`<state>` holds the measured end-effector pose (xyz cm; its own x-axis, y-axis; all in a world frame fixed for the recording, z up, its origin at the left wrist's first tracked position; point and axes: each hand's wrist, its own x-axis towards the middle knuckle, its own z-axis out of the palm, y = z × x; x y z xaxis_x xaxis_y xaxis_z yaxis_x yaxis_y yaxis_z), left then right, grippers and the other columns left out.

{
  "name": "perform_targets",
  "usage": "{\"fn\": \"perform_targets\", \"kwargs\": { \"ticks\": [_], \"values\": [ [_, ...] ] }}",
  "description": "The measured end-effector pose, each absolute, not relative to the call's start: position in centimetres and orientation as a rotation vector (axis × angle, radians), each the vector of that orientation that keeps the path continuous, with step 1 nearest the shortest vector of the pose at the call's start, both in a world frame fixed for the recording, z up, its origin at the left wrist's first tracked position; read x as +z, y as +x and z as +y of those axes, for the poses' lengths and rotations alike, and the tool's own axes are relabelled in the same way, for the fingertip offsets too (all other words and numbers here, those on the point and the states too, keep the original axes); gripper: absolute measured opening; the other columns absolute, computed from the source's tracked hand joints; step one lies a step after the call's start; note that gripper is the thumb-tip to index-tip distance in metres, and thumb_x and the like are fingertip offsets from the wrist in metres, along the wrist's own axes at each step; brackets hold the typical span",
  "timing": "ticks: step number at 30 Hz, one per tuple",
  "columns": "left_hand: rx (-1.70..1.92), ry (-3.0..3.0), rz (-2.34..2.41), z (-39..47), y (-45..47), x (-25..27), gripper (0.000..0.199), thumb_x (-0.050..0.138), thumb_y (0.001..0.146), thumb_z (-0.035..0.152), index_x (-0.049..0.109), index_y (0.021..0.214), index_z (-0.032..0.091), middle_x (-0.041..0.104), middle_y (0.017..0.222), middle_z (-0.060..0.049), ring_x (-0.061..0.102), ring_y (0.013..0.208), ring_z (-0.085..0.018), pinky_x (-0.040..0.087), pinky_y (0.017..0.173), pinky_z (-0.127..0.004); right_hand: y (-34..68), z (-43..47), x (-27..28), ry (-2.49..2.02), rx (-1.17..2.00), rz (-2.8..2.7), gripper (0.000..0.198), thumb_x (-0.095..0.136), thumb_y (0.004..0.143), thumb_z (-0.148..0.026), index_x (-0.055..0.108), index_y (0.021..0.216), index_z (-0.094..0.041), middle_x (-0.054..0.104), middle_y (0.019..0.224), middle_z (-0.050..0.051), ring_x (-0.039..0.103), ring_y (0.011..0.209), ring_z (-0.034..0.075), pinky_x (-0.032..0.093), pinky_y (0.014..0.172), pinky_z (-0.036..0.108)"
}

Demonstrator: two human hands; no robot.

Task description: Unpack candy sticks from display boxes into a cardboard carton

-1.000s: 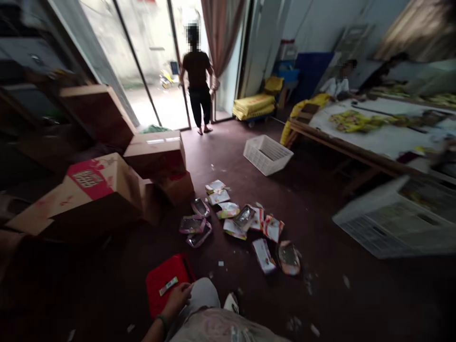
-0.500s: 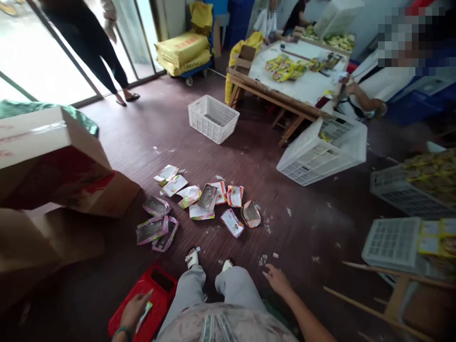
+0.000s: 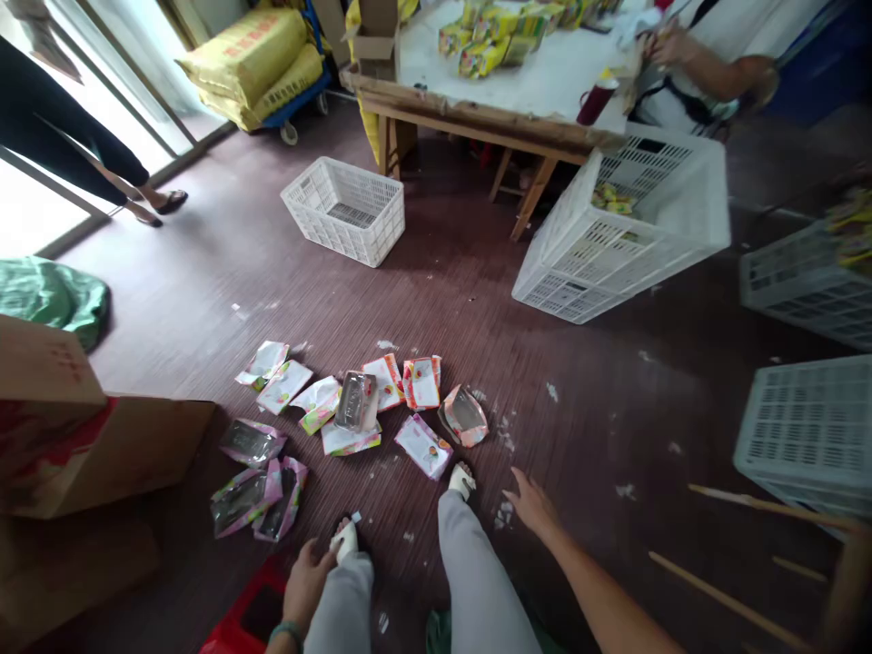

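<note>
My left hand is beside my left shin, above a red plastic stool. Its fingers are apart and nothing shows in them. My right hand hangs open over the floor, right of my right leg, fingers stretched out and holding nothing. On the floor ahead lie several flattened printed cartons, among them a purple-edged carton and an orange-edged one. A clear plastic tray rests on top of some. Several pink-edged cartons with clear windows lie to the left.
A white plastic crate stands ahead; taller stacked crates hold yellow packets. Behind is a wooden-edged table where a person works. Cardboard boxes stand left, and a grey crate with wooden sticks right. Another person stands by the door.
My left hand has moved right from over the red stool to my shin; the small white-green strip by it is out of sight. My feet have moved apart, and the view has shifted.
</note>
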<state>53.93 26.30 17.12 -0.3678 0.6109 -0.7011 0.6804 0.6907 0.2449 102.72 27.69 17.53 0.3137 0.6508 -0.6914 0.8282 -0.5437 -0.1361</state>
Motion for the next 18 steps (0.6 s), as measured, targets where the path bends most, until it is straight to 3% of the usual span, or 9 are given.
{"fn": "perform_targets", "kwargs": {
  "ticks": [5,10,14,18],
  "values": [
    [-0.224,1.175,2.089,31.5,60.2,12.6,0.079,0.046,0.077,0.058,0.050,0.136,0.005,0.065,0.125,-0.024,0.060,0.124,-0.035,0.047,0.104,-0.038,108.1,34.8,10.4,2.297,-0.976,1.447,0.059,0.045,0.098,-0.036,0.041,0.151,-0.011,0.057,0.138,0.021,0.057,0.127,0.031,0.044,0.105,0.039],
    [-0.244,1.376,2.184,43.6,61.0,7.2,0.060,0.052,0.086,0.040,0.050,0.137,0.008,0.061,0.131,-0.023,0.055,0.130,-0.034,0.046,0.104,-0.039,111.1,41.6,-0.9,2.333,-0.837,1.505,0.064,0.047,0.095,-0.042,0.042,0.150,-0.011,0.055,0.138,0.023,0.057,0.124,0.036,0.046,0.101,0.047],
    [-0.296,1.451,2.239,53.7,59.3,1.3,0.057,0.063,0.082,0.037,0.055,0.131,0.009,0.061,0.131,-0.021,0.054,0.128,-0.038,0.041,0.106,-0.042,112.2,45.6,-10.0,2.365,-0.760,1.603,0.074,0.056,0.090,-0.041,0.035,0.152,-0.007,0.047,0.147,0.025,0.049,0.134,0.036,0.042,0.108,0.046],
    [-0.395,1.419,2.264,59.4,57.0,-6.4,0.074,0.068,0.078,0.052,0.050,0.134,0.006,0.059,0.133,-0.026,0.052,0.130,-0.039,0.041,0.105,-0.044,111.6,47.1,-17.7,2.389,-0.708,1.585,0.088,0.068,0.085,-0.040,0.028,0.154,-0.004,0.037,0.153,0.028,0.031,0.145,0.041,0.033,0.113,0.052]
  ]
}}
